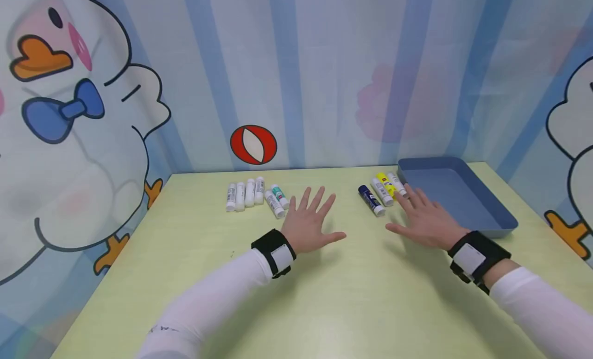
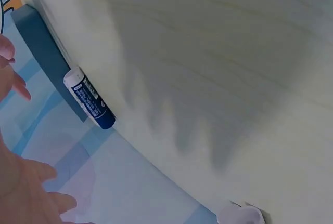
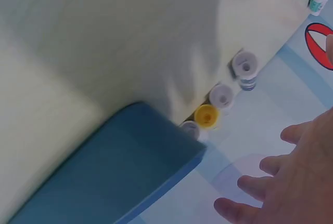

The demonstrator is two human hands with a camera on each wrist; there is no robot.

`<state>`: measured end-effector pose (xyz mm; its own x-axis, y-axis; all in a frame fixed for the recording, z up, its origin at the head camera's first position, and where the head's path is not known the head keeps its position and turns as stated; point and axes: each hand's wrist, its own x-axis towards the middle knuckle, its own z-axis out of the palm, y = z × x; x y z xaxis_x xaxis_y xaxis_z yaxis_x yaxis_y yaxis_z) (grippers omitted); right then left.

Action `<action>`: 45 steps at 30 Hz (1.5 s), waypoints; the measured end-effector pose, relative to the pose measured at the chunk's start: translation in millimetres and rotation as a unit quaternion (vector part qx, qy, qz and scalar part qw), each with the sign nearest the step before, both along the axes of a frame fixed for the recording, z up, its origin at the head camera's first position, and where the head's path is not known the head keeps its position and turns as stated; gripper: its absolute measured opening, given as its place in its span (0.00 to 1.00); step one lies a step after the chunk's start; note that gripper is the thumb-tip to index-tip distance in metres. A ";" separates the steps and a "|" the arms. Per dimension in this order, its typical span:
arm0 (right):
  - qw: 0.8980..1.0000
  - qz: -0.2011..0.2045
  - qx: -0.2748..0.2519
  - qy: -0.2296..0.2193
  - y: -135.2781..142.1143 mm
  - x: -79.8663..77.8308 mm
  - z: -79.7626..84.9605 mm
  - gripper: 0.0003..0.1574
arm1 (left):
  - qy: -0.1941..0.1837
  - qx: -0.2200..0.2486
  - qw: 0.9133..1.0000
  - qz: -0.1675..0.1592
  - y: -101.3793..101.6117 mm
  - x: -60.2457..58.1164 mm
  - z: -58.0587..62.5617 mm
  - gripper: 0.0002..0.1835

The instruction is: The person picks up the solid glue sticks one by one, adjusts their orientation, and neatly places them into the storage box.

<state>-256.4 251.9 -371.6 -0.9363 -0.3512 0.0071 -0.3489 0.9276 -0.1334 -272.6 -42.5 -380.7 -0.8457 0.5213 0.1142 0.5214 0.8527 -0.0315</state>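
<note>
1. Head: my left hand point(image 1: 311, 226) and right hand point(image 1: 427, 224), fingers straight and spread, above the worktop point(image 1: 324, 307); four white tubes point(image 1: 250, 193) lie leftward, a yellow tube point(image 1: 384, 182) and dark-blue tube point(image 1: 371, 200) near the tray point(image 1: 456, 186).
2. Left wrist: dark-blue tube on the worktop, my fingers outstretched.
3. Right wrist: yellow tube beside the tray; my fingers extended.

The left grip point(image 1: 308, 226) has its fingers point(image 1: 317, 200) straight and well spread, its thumb point(image 1: 335, 237) pointing toward the right grip point(image 1: 427, 223). The right grip has also straight fingers. Behind them, the left forearm point(image 1: 222, 292) and the right forearm point(image 1: 537, 307) slant inward.
</note>
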 end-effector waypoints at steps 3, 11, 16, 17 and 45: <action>1.000 -0.003 0.004 -0.002 9.6 1.6 -3.6 0.58 | 0.007 -0.026 1.000 -0.012 12.3 -0.8 -4.0 0.50; 1.000 -0.015 0.003 -0.012 34.6 6.4 -11.6 0.60 | 0.009 -0.047 0.998 -0.029 37.3 -1.8 -11.1 0.50; 0.999 -0.035 -0.001 -0.026 53.9 8.9 -16.4 0.64 | 0.015 -0.043 0.998 -0.039 49.2 -1.5 -14.8 0.50; 0.999 -0.037 -0.001 -0.027 57.2 9.6 -17.5 0.65 | 0.013 -0.041 0.998 -0.040 51.1 -0.9 -15.2 0.49; 0.998 0.000 0.049 0.043 101.6 29.9 -23.5 0.16 | 0.031 -0.091 0.991 -0.091 137.6 17.2 -17.0 0.50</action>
<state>-226.6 353.5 -395.2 -0.9339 -0.3535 0.0535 -0.3546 0.9350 -0.0111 -255.4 95.1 -397.7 -0.7296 0.6819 0.0521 0.6589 0.7214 -0.2132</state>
